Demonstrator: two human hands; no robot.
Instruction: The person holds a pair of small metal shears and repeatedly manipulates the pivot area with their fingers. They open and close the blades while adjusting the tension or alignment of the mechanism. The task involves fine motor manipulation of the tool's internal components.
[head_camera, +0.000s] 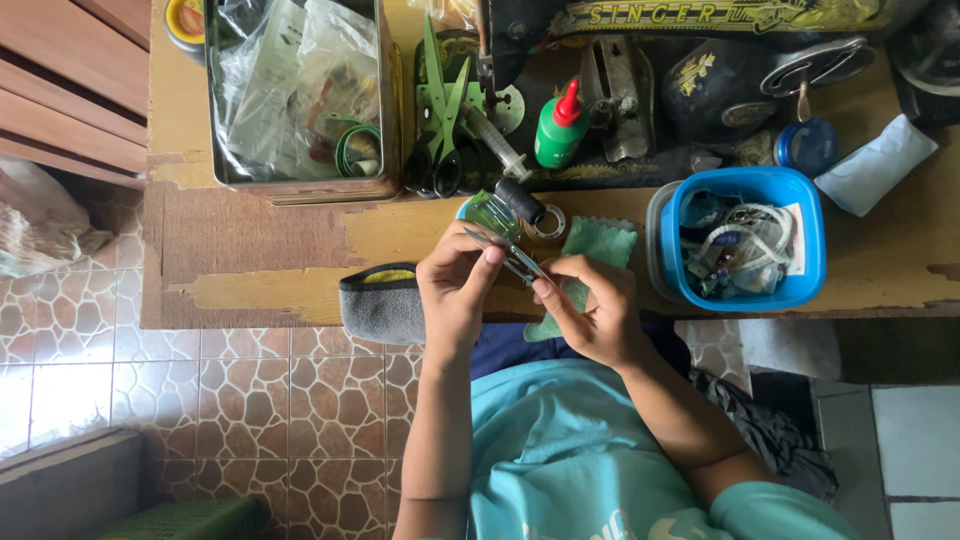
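Small metal thread snips (515, 258) sit pinched between both hands above the worn wooden table (260, 240), one pair only. Their long side slants from upper left to lower right. The left hand (455, 285) grips the upper end; the right hand (595, 310) pinches the lower end. One green cloth square (600, 240) lies just behind.

daylight, bright | glare on floor tiles (60, 390) lower left | soft shadows | sharp

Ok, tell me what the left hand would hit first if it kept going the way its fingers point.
Likely the small green glass bottle with a black cap, just beyond the left hand; depth is unclear.
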